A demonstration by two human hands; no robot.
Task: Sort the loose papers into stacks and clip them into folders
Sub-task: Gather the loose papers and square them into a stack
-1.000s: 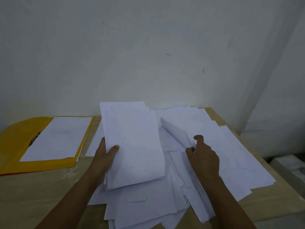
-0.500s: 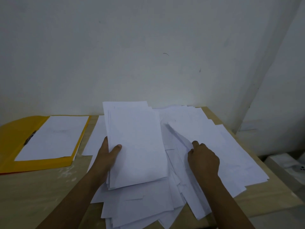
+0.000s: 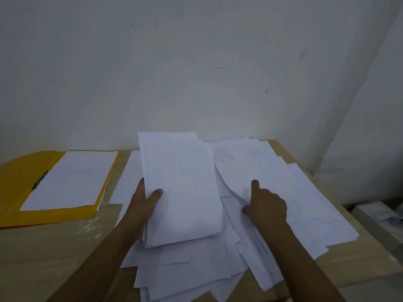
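Observation:
My left hand (image 3: 145,202) grips a gathered stack of white sheets (image 3: 183,188) by its left edge, thumb on top, held above the pile. A wide spread of loose white papers (image 3: 305,203) covers the right half of the wooden table (image 3: 43,253). On that pile my right hand (image 3: 265,204) rests, its thumb lifting the curled left edge of one sheet (image 3: 250,173) while the fingers curl beneath. At the left lies an open yellow folder (image 3: 17,182) with a clipped stack of white paper (image 3: 69,179) and a dark metal clip (image 3: 40,179).
A white wall stands right behind the table. The table's right edge runs diagonally at the right, with a pale box (image 3: 379,212) on the floor beyond it. Bare wood shows at the front left.
My right hand has slid a little and its thumb now raises a sheet's edge off the pile. The stack in my left hand has stayed almost still.

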